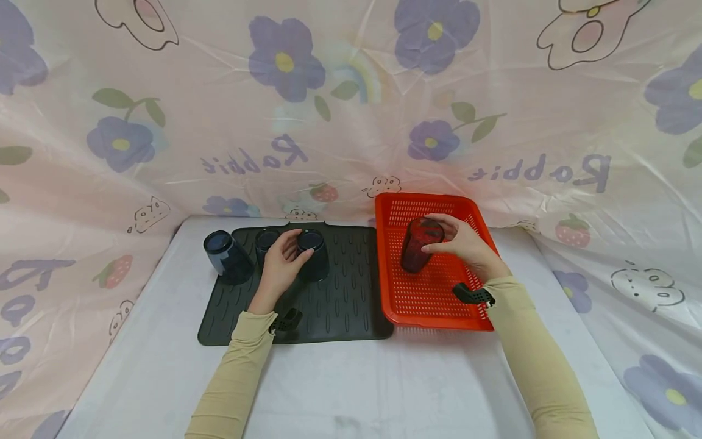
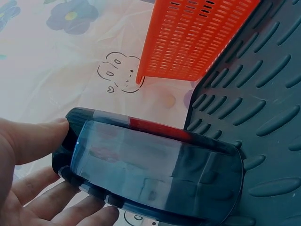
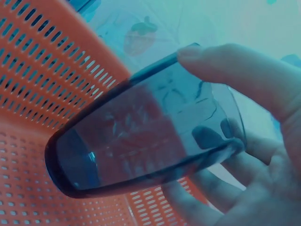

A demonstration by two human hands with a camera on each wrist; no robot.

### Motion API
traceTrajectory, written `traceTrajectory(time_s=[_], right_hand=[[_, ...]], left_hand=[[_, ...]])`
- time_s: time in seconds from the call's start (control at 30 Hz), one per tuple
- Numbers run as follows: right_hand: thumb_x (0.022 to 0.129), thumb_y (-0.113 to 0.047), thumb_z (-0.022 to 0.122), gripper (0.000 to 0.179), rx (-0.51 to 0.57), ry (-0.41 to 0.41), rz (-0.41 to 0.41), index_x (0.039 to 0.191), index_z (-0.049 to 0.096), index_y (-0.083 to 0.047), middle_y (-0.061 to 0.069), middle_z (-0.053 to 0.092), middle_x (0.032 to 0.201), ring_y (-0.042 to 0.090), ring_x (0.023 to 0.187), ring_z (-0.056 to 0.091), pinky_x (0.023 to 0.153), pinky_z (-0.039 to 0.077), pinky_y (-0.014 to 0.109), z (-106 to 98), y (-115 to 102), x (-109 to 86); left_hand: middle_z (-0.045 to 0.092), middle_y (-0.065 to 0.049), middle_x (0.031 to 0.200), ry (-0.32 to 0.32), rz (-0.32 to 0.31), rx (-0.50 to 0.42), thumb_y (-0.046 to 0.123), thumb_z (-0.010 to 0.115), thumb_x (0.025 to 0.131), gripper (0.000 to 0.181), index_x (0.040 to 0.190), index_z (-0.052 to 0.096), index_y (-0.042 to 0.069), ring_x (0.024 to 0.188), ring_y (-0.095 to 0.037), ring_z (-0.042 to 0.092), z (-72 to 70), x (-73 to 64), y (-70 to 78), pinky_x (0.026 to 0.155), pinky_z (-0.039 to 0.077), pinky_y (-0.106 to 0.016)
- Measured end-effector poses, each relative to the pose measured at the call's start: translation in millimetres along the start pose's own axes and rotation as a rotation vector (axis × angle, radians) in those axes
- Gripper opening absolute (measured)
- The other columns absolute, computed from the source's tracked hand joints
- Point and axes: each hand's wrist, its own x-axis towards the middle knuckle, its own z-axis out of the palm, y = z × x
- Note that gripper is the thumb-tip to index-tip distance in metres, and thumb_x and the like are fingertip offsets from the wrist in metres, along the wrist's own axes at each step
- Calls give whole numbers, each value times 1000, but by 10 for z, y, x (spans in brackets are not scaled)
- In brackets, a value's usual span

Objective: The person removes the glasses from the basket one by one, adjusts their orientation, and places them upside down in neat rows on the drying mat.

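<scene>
Around the upper end of a dark blue-tinted glass (image 1: 314,259), which stands upside down on a black ribbed mat (image 1: 351,286), my left hand (image 1: 282,265) holds its thumb and curved fingers. The left wrist view has the thumb against this glass's near end and the fingers along its lower side. My right hand (image 1: 463,244) grips another tinted glass (image 1: 415,250) near its rim, tilted inside an orange-red perforated basket (image 1: 386,292). Its thumb presses one side in the right wrist view; the fingers (image 3: 202,188) wrap behind. Through the glass, the basket looks dark red.
Two more dark glasses stand to the left: one (image 1: 263,241) partly hidden behind my left hand, another (image 1: 230,259) at the mat's left edge. The basket overlaps the mat's right edge. A patterned curtain (image 1: 340,122) rises behind the white table (image 1: 351,390).
</scene>
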Motion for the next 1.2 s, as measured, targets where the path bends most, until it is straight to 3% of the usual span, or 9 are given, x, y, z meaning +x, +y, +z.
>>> traceTrajectory(time_s=[0.03,0.27,0.37,0.63,1.2], right_hand=[[77,-6,80,73,11,-2,-4,141,44,-10,12,53,133,24,118,52,88,50,26,0,-18,-8],[79,-2,78,72,37,-4,-23,142,43,-10,12,49,138,28,127,44,90,49,24,-11,-116,-45],[80,0,76,72,48,-18,-42,143,42,-10,13,48,139,30,127,44,89,49,25,-18,-140,-53],[79,3,76,72,62,-5,-62,142,43,-7,14,50,137,32,123,48,88,51,26,-23,-203,-71],[80,2,76,70,66,-11,-94,142,44,-8,15,51,137,30,122,50,89,50,25,22,-397,-81]], left_hand=[[49,-19,136,1,2,2,7,69,89,53,136,47,0,127,-31,47,0,0,-2,105,38,-41],[45,-30,136,-14,-8,-9,-3,65,89,51,135,43,-12,127,-41,44,3,-91,347,105,35,-50],[46,-30,135,-11,-2,-5,-2,65,89,51,135,43,-12,126,-41,44,4,-86,328,105,36,-50],[49,-22,136,8,-6,-3,7,69,89,53,136,47,-3,127,-33,47,1,3,22,105,38,-43],[51,-19,134,14,-34,36,8,69,89,50,134,51,-1,125,-29,49,-5,19,51,103,41,-37]])
